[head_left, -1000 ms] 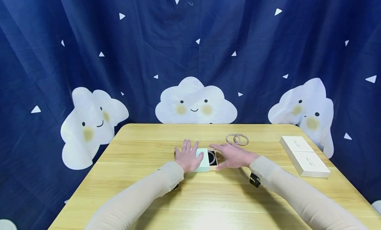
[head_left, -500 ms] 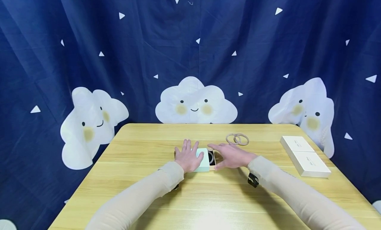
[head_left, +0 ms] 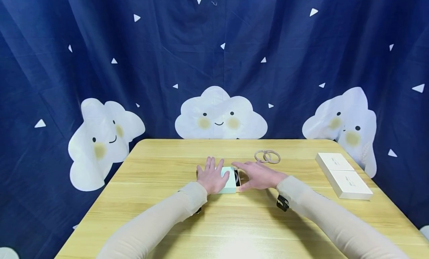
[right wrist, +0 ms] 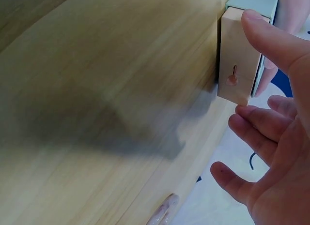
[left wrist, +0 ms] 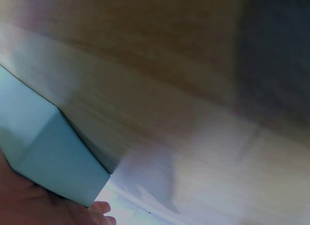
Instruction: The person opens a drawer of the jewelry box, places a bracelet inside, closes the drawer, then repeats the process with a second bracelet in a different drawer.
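Mid-table, box: the mint sleeve is lain flat, its tan drawer left slightly out
Left hand: laid flat on the sleeve
Right hand: spread, thumb set against the drawer end
Beyond: two rings, white boxes

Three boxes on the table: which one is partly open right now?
The mint-green box between the hands, at the table's middle. Its drawer sticks out on the right, showing a dark ring. The two white boxes at the right edge are shut.

Your light wooden surface carries a pale green sliding box mid-table, two interlinked beige rings farther right, and two white flat boxes far right.
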Demonstrator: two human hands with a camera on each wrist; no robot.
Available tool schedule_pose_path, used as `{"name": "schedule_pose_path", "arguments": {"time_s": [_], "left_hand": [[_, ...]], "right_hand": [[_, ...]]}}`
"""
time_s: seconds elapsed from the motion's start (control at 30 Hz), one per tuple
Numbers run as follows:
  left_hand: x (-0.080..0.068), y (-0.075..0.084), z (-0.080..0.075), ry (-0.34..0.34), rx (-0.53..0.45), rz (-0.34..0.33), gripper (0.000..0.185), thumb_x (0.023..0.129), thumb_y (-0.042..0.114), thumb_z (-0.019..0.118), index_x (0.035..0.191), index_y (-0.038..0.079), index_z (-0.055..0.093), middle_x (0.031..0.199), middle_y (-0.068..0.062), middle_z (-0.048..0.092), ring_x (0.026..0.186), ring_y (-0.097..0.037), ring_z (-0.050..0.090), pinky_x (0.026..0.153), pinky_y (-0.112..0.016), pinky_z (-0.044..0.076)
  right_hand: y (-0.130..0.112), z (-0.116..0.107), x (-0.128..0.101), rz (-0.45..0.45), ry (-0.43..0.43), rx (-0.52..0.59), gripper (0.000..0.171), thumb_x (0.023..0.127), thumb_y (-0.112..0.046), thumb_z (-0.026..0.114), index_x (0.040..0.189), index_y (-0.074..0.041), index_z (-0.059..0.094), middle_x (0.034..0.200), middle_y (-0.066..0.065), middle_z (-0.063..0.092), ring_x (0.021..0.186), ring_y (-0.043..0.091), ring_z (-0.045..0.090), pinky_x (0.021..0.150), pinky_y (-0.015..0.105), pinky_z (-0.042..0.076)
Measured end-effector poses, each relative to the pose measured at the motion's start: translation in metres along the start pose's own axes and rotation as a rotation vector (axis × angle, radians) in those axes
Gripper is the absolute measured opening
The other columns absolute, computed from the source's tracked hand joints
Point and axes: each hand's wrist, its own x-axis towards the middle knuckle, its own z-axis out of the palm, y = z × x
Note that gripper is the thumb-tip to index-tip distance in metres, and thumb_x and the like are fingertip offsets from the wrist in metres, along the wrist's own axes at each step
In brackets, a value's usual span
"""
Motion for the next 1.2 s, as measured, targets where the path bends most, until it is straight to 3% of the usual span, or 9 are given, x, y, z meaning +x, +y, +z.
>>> {"name": "schedule_pose_path", "arguments": {"time_s": [0.33, 0.57, 0.83, 1.2], "left_hand": [[-0.003, 0.002, -0.003, -0.001, -0.005, 0.001, 0.068, 0.104, 0.06, 0.02, 0.162, 0.024, 0.022, 0.168, -0.018, 0.015, 0.157, -0.034, 0.006, 0.115, -0.074, 0.014], [-0.004, 0.003, -0.004, -0.006, -0.001, 0.001, 0.068, 0.104, 0.06, 0.019, 0.162, 0.024, 0.022, 0.168, -0.017, 0.015, 0.157, -0.034, 0.006, 0.115, -0.074, 0.014], [-0.003, 0.003, -0.002, -0.007, -0.013, 0.007, 0.069, 0.104, 0.06, 0.019, 0.162, 0.024, 0.022, 0.168, -0.017, 0.014, 0.157, -0.034, 0.006, 0.116, -0.073, 0.013], [-0.003, 0.002, -0.003, -0.012, -0.004, -0.003, 0.069, 0.104, 0.06, 0.018, 0.163, 0.024, 0.021, 0.168, -0.017, 0.014, 0.157, -0.034, 0.006, 0.116, -0.073, 0.013]], "right_hand": [[-0.006, 0.002, 0.003, -0.023, 0.016, 0.016, 0.097, 0.08, -0.054, 0.08, 0.157, -0.015, 0.036, 0.149, 0.007, 0.055, 0.131, 0.034, 0.055, 0.106, 0.054, 0.045], [-0.007, 0.003, 0.005, -0.048, 0.026, 0.005, 0.098, 0.079, -0.053, 0.082, 0.156, -0.013, 0.037, 0.147, 0.01, 0.056, 0.127, 0.034, 0.058, 0.104, 0.051, 0.048], [-0.007, -0.001, 0.003, -0.09, 0.026, 0.021, 0.084, 0.087, -0.032, 0.08, 0.155, -0.009, 0.038, 0.149, 0.013, 0.054, 0.128, 0.036, 0.058, 0.106, 0.052, 0.047], [-0.005, 0.007, 0.01, -0.062, 0.085, -0.071, 0.083, 0.085, -0.04, 0.08, 0.154, -0.013, 0.041, 0.136, 0.014, 0.064, 0.116, 0.035, 0.064, 0.095, 0.052, 0.053]]}}
